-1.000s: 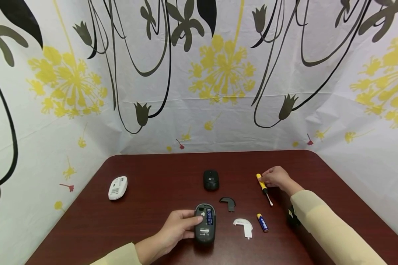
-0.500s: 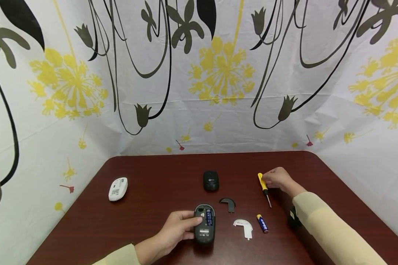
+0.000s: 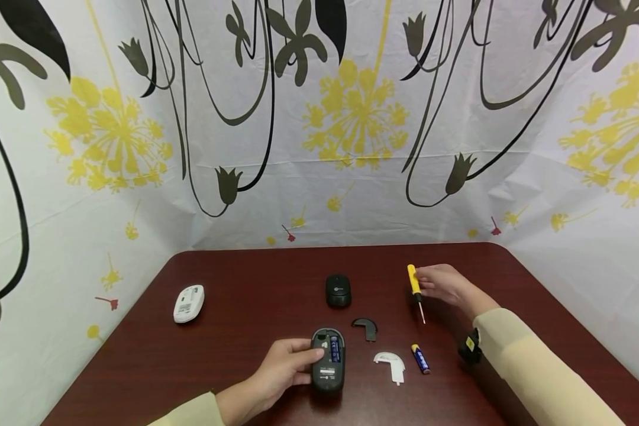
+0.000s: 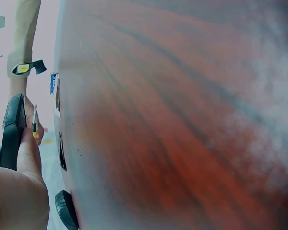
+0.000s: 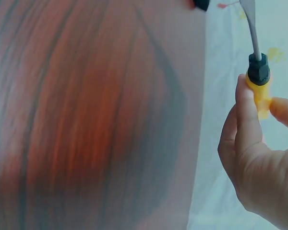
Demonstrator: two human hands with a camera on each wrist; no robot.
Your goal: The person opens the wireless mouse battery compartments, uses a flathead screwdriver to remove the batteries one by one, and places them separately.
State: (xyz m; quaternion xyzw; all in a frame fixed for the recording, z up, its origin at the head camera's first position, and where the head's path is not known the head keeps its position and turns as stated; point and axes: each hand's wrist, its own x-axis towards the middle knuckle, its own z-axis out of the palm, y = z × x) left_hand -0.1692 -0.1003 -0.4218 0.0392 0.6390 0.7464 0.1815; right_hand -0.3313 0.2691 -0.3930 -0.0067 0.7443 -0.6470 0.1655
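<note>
My left hand (image 3: 280,368) grips a dark computer mouse (image 3: 328,374) with its underside up, thumb across the edge. Its battery bay is uncovered, showing a blue battery (image 3: 335,348) inside. Toward the right, my right hand (image 3: 445,286) pinches a screwdriver (image 3: 414,283) by its yellow handle, blade pointing down toward me. In the right wrist view the screwdriver's black collar (image 5: 258,69) and flat metal shaft stand out past the fingertips. A dark curved battery cover (image 3: 366,329), a white curved cover (image 3: 391,365) and a loose blue battery (image 3: 420,359) lie between the hands.
A black mouse (image 3: 338,290) stands upright at the back middle of the brown table (image 3: 255,272). Far left lies a white mouse (image 3: 189,303), label side up. A patterned cloth (image 3: 298,136) hangs behind the table and along its sides.
My right hand has lifted the screwdriver and shifted it slightly back and left, its blade turning more upright. My left hand and the mouse in it have stayed put.
</note>
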